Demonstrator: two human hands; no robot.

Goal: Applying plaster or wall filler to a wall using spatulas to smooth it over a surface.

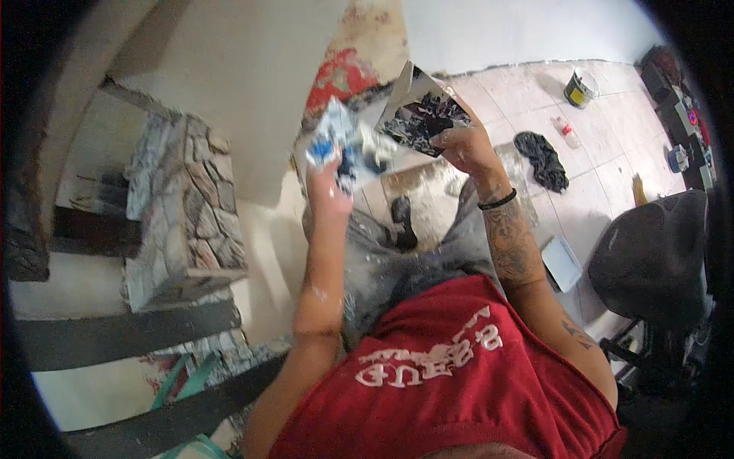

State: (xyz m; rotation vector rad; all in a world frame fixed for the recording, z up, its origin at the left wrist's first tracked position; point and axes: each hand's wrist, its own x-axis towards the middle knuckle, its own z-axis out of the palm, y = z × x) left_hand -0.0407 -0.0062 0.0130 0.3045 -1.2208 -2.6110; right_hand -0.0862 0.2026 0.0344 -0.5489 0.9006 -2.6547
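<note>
Out over the knees, ahead of a red shirt, two bare hands hold one flat thing each. The right hand grips a plate, silvery with dark patches, by its lower right side: thumb on the near face, fingers mostly hidden behind. The left hand seems closed around a pale tool, white with blue (motion blur hides the exact grip). The two sit close together; whether they touch, I cannot tell.

Held only at one side, the plate could tip and fall toward the floor or the dark shoe if the thumb slackened. Should the tool swing across too fast, its edge might catch the right fingers, and any wet smear could drip onto the grey trousers.

One corner of the plate points up and away from the body, toward the wall; its long axis seems to slant from upper left to lower right, though foreshortening makes this unsure. The tool points up, away from the wearer.
</note>
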